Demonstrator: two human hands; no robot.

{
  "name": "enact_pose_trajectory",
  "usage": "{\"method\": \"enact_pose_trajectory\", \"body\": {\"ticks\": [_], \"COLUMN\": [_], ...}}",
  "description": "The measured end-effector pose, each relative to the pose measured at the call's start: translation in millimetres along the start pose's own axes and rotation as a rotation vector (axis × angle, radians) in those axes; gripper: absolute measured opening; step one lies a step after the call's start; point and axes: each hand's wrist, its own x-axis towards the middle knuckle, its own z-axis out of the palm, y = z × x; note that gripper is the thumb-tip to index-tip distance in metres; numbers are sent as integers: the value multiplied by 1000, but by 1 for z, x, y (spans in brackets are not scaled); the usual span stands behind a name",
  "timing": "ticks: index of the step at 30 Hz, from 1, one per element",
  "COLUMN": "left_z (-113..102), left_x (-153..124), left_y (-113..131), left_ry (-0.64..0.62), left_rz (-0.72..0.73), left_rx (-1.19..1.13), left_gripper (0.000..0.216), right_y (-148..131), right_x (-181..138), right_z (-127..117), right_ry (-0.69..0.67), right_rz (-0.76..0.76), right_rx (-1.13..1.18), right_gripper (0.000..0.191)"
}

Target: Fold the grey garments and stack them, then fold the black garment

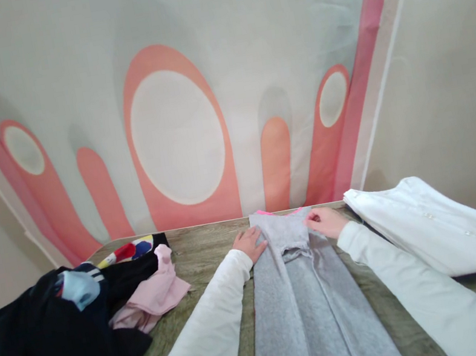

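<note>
Both arms wear long white sleeves of smooth, plain cloth with no print or marking visible. The left sleeve (202,338) looks loose and wide, with soft folds near the cuff. The right sleeve (423,286) is the same white and ends in a snug cuff at the wrist. The left hand (250,243) and right hand (326,222) are bare: no gloves, rings or watch show.

1. Left: blocked by dark clothing heap (41,341) and pink garment (155,294), lying well onto the desk (199,249).
2. Right: blocked by folded white garment (440,228), running from far edge toward near corner.
3. Centre: covered by grey garment (306,301), flat and low; passable above.
4. Open strips of bare desk either side of grey garment.
5. Far edge closed by patterned wall (176,140).
</note>
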Motion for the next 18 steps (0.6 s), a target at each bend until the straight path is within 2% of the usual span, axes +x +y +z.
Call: {"method": "enact_pose_trajectory", "body": {"ticks": [2,4,7,10,12,16,18], "left_z": [3,5,5,3,2,4,5], "left_x": [-6,-10,-14,-15,-14,-14,-14], "left_y": [5,9,13,16,18,21,22], "left_ry": [-33,-33,-35,-43,-33,0,-9], "left_rz": [-7,-27,-49,-71,-89,-77,-51], "left_rx": [118,168,178,169,165,163,162], "left_gripper": [57,61,68,72,65,54,54], "right_y": [22,36,39,30,23,15,13], "right_x": [11,18,20,16,13,10,11], "right_z": [13,25,37,43,46,44,39], "right_ry": [145,183,199,216,222,215,271], "right_rz": [96,147,150,65,-3,-154,-231], "right_rx": [-28,-48,-66,-84,-74,37,72], "right_gripper": [27,36,47,54,54,37,31]}}
